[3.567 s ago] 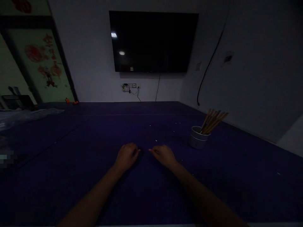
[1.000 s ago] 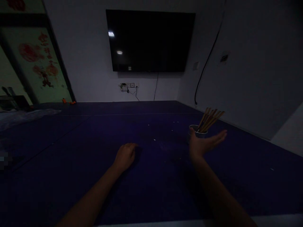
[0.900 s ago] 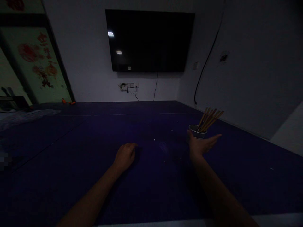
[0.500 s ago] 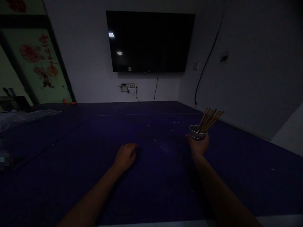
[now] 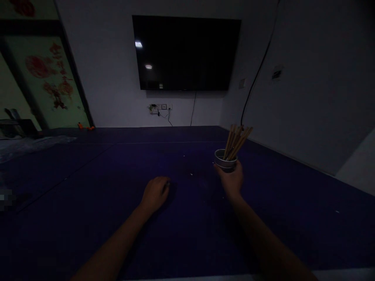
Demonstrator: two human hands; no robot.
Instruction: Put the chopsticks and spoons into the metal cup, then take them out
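Head view: two bare forearms reach in over the near edge of the dark blue table [image 5: 181,234]. The left hand [image 5: 155,192] lies low over the near half, its fingers loosely curled; whether they enclose anything I cannot tell. Further right and slightly farther in, the right hand [image 5: 233,181] has its thumb and fingers wrapped around one grey cup [image 5: 225,166], spread only as wide as the wall they grip. The cup sits between the table's middle and its right edge, rim upward; the hand hides its base, so contact with the table is unclear.

From the cup lean at least six slender sticks [image 5: 240,143], overlapping too much for a sure count. Judging by looks, the cup is light and stiff, perhaps a little slick, and not very fragile; the best hold is around the wall below the rim, kept level because the sticks are loose and top-heavy.

At least four pale scraps [image 5: 191,174] dot the table. Toward its left edge lies one crumpled clear sheet [image 5: 41,144]; near the far left corner are two small orange objects [image 5: 80,125]. Beyond the far edge, one dark television [image 5: 187,54] hangs above a row of wall sockets [image 5: 164,106].
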